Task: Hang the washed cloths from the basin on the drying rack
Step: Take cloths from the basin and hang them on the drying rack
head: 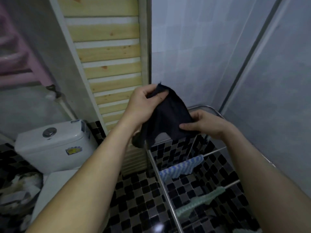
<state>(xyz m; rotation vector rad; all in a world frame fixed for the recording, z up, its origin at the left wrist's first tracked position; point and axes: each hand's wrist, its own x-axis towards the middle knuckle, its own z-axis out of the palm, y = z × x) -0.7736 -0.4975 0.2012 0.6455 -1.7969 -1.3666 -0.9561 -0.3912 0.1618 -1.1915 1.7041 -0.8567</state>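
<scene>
Two bare forearms reach forward from the bottom edge, and both hands hold one dark cloth [170,113] up in the air. The left hand [143,101] has its grip closed on the cloth's top corner, fingers curled round the bunched edge. The right hand [207,125] is lower, its grip pinching the cloth's right edge between thumb and fingers. Stretched slantwise between the two, the cloth looks navy or black, thin and limp, with a frayed top corner and a curved notch along its hanging lower edge.

It hangs over the far end of the drying rack [214,152], a metal frame with thin cross rails. Whether it touches a rail I cannot tell. A blue-and-white striped cloth [181,167] is draped over one rail, and a pale green cloth [202,201] over the next rail nearer the camera.

Under the rack lies a floor [139,199] of small black and grey mosaic tiles, glossy in places. Left of the arms stands a white toilet tank [50,148] with a sticker on its front. Behind the hands rises a wooden slatted panel [111,52], with a pale tiled wall [193,47] to its right and a pink radiator [15,56] at the far left.
</scene>
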